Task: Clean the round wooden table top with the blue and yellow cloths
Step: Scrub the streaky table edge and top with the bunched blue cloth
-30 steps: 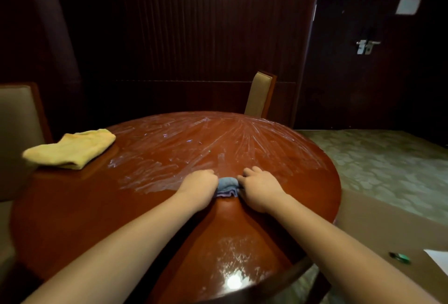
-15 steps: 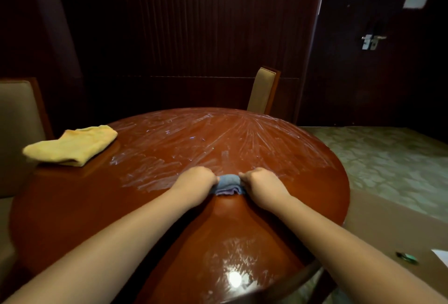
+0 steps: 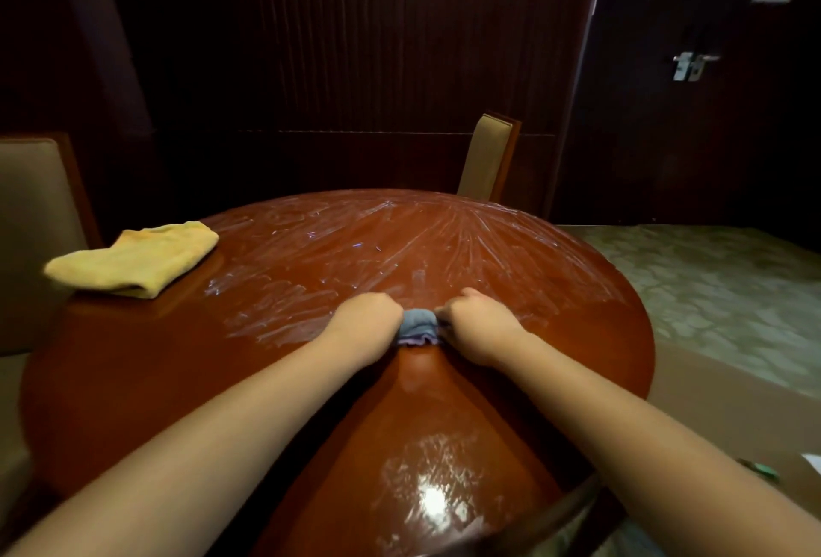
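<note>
The round wooden table top (image 3: 133,374) fills the middle of the view, with wet streaks across its far half. A small bunched blue cloth (image 3: 417,327) lies on it near the centre. My left hand (image 3: 366,325) grips the cloth's left end and my right hand (image 3: 477,327) grips its right end, both with curled fingers, so only a short strip of cloth shows between them. A folded yellow cloth (image 3: 133,259) rests on the table's far left edge, away from both hands.
A padded chair (image 3: 486,156) stands behind the table and another chair back (image 3: 31,236) at the left. Dark panelled wall and a door with a metal handle (image 3: 688,65) lie beyond. Patterned carpet (image 3: 711,290) and a small green object (image 3: 762,470) are on the right.
Both hands hold the blue cloth throughout and have shifted slightly away from me across the table. The camera view has tilted a little; the yellow cloth has not moved.
</note>
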Motion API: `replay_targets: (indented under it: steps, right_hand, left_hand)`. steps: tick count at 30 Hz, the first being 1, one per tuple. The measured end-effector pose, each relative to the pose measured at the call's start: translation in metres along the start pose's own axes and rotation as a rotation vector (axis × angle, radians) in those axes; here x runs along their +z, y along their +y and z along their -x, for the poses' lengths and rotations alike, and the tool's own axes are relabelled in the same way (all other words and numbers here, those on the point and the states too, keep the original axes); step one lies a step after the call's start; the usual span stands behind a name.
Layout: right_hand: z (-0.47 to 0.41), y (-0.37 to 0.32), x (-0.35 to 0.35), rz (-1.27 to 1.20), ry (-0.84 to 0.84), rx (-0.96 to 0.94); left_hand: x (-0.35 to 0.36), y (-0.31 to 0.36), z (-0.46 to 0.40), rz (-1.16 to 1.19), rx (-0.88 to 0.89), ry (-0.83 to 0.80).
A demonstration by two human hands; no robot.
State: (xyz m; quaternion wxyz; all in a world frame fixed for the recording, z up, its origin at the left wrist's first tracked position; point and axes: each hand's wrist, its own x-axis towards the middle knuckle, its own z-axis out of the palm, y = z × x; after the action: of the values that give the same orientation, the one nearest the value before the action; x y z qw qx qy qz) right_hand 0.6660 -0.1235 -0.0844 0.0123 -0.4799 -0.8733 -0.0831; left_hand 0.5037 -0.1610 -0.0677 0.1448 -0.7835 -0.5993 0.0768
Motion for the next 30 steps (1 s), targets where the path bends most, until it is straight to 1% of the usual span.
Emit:
replay_targets:
  steps: [2, 6, 8, 10, 13, 15, 17, 19, 21, 23, 24, 26, 28, 30]
  right_hand:
    - [-0.01, -0.002, 0.003, 0.014, 0.033, -0.001]
    - [0.022, -0.008, -0.004, 0.061, 0.095, -0.097]
    - [0.037, -0.01, -0.002, 0.041, 0.103, -0.137]
    - [0.033, -0.009, -0.003, 0.004, 0.074, -0.123]
    - [0.008, -0.006, -0.004, -0.025, 0.031, -0.056]
    - [-0.008, -0.005, -0.001, -0.063, 0.029, 0.013]
    - [-0.011, -0.008, 0.001, -0.059, 0.057, 0.035]
    - [0.004, -0.011, -0.003, -0.074, 0.078, -0.012]
    - [0.028, -0.013, -0.005, -0.112, 0.107, -0.095]
    - [0.047, -0.016, -0.004, -0.122, 0.148, -0.173]
    - [0.05, -0.017, -0.002, -0.11, 0.164, -0.187]
    - [0.039, -0.018, -0.003, -0.094, 0.149, -0.152]
    - [0.016, -0.017, -0.005, -0.091, 0.076, -0.066]
    - [-0.004, -0.018, -0.005, -0.094, 0.026, -0.006]
  left_hand:
    - [-0.004, 0.003, -0.006, -0.004, -0.027, -0.014]
    - [0.006, 0.002, 0.009, -0.079, 0.041, 0.023]
    - [0.017, 0.002, 0.02, -0.067, 0.082, 0.057]
    - [0.021, -0.002, 0.02, -0.026, 0.083, 0.052]
    - [0.018, -0.015, -0.002, 0.046, 0.028, 0.052]
    - [0.017, -0.019, -0.012, 0.064, -0.002, 0.048]
    - [0.014, -0.018, -0.014, 0.039, 0.003, 0.049]
    - [0.012, -0.017, -0.002, 0.01, 0.049, 0.06]
    - [0.014, -0.017, 0.02, 0.014, 0.134, 0.097]
    - [0.019, -0.017, 0.041, 0.047, 0.257, 0.217]
    - [0.021, -0.019, 0.047, 0.092, 0.279, 0.245]
    - [0.02, -0.028, 0.04, 0.133, 0.244, 0.215]
    - [0.015, -0.037, 0.022, 0.191, 0.148, 0.082]
    - [0.012, -0.04, 0.007, 0.242, 0.095, 0.071]
